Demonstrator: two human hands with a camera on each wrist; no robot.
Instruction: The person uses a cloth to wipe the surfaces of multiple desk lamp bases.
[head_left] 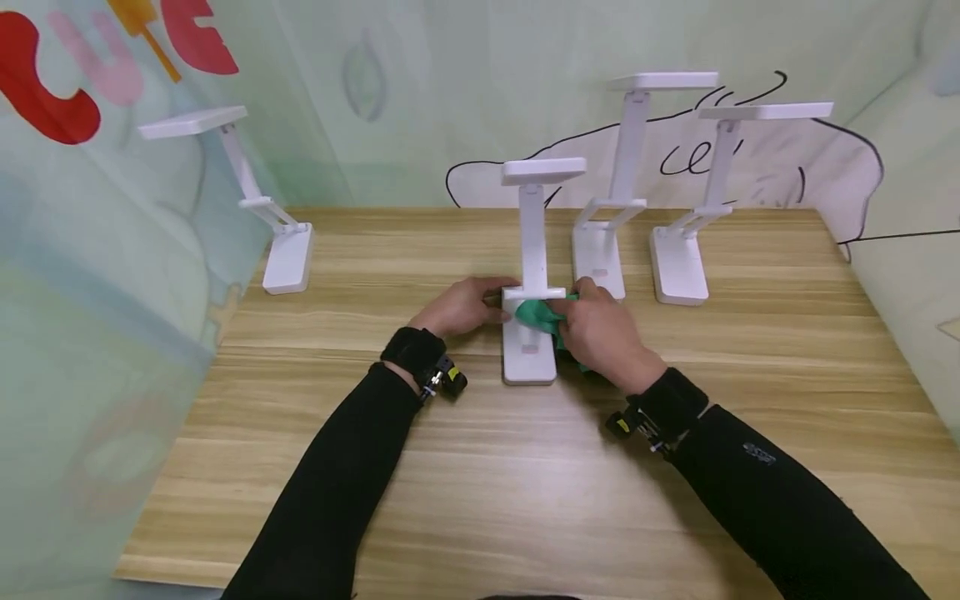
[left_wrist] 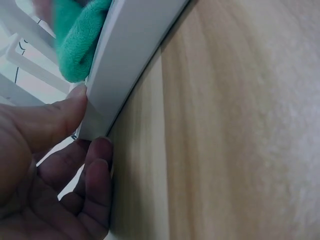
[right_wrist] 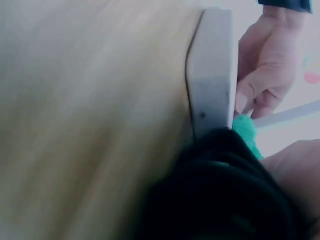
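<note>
A white desk lamp (head_left: pixel 529 350) stands upright on the wooden table, its head raised on an upright arm. My left hand (head_left: pixel 467 306) grips the back left corner of its base. In the left wrist view, the thumb (left_wrist: pixel 75 107) lies at the base's upper edge and the fingers (left_wrist: pixel 97 180) curl by its corner. With my right hand (head_left: pixel 600 333) I hold a green cloth (head_left: pixel 538 315) against the top of the base, below the arm's hinge. Part of the cloth hangs over the base's right side (right_wrist: pixel 210 75). The right fingertips are largely hidden behind cloth and lamp.
Two more white lamps, one just behind my right hand (head_left: pixel 600 250) and another farther right (head_left: pixel 681 271), stand near the table's back edge. A similar lamp (head_left: pixel 288 262) is at the back left. A printed curtain (head_left: pixel 375 150) hangs behind the table (head_left: pixel 465 492).
</note>
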